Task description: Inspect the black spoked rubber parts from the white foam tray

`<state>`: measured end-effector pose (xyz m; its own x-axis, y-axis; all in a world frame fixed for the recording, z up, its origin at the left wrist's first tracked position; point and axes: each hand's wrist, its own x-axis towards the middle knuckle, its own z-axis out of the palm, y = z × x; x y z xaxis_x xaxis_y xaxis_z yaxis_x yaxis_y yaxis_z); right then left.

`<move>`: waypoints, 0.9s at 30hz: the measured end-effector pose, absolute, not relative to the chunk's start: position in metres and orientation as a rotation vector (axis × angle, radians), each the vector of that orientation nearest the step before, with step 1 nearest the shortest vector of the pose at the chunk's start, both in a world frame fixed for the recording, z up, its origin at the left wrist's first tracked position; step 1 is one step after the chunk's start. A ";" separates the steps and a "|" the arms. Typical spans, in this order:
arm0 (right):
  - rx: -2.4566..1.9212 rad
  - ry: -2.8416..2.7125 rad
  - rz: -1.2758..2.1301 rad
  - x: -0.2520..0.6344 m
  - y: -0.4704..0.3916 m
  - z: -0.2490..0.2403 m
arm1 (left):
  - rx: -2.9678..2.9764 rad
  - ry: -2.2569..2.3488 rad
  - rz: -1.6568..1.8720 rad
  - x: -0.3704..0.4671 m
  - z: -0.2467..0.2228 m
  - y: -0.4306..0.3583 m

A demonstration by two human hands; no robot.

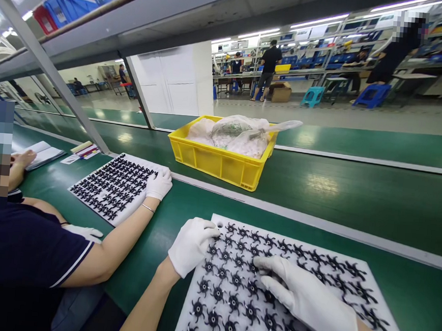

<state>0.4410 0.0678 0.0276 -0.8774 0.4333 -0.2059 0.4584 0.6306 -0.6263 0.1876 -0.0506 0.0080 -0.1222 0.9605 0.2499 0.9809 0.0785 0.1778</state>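
A white board lies on the green bench before me, set with rows of small black fan wheels with curved blades. My left hand, in a white glove, is closed over the board's far left edge, with bent fingers by the corner hole; its thumb is hidden. My right hand, also gloved, hovers low over the middle rows. Its fingers reach out, with the index fingertip at one fan wheel and the thumb apart from it. Some fan wheels are hidden beneath the right hand.
Beyond the board, a yellow bin holds filled clear plastic bags. At left a co-worker's gloved hand rests on a similar board. A metal post rises to an overhead shelf. An open notebook lies far left.
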 end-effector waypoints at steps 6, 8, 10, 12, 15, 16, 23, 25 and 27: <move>0.759 2.818 -1.103 0.442 0.068 0.025 | -2.024 -2.278 -0.326 0.192 0.011 -0.049; 0.767 2.802 -1.111 0.442 0.068 0.026 | -2.019 -2.281 -0.303 0.194 0.012 -0.049; 0.783 2.784 -1.116 0.442 0.068 0.028 | -2.018 -2.282 -0.293 0.197 0.013 -0.050; 0.792 2.772 -1.114 0.442 0.068 0.029 | -2.023 -2.278 -0.286 0.199 0.015 -0.050; 0.786 2.786 -1.101 0.442 0.067 0.030 | -2.048 -2.257 -0.273 0.203 0.019 -0.050; 0.782 2.790 -1.097 0.442 0.067 0.030 | -2.059 -2.246 -0.267 0.203 0.021 -0.050; 0.761 2.821 -1.065 0.442 0.066 0.032 | -2.163 -2.162 -0.187 0.205 0.029 -0.035; 0.749 2.837 -1.066 0.443 0.066 0.030 | -2.194 -2.146 -0.151 0.204 0.028 -0.029; 0.738 2.853 -1.073 0.444 0.066 0.028 | -2.221 -2.132 -0.115 0.205 0.028 -0.025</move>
<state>0.4437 0.0655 0.0281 -0.8894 0.4261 -0.1656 0.4296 0.6553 -0.6213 0.2048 -0.0249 0.0282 0.0403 0.9946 0.0960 0.9991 -0.0412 0.0075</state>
